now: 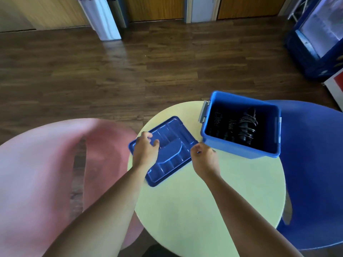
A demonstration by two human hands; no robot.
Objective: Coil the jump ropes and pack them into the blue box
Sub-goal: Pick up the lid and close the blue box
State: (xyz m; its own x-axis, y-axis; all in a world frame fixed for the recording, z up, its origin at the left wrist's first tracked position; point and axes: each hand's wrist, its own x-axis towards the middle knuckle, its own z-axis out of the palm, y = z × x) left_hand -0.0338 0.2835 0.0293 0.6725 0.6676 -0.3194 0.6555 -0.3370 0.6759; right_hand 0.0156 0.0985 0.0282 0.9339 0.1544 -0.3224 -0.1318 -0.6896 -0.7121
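The blue box [232,147] stands open at the far right of the round yellow table [204,201]. Coiled black jump ropes [245,125] lie inside it. The blue lid [170,151] lies upside down on the table to the left of the box. My left hand [145,148] grips the lid's left far corner, fingers curled over its rim. My right hand [204,157] pinches the lid's right corner, close to the box's near left corner.
A pink chair [46,173] stands left of the table and a blue chair [311,164] right of it. Dark wooden floor [130,71] lies beyond. A white post [104,19] and a blue cabinet [319,34] stand further back.
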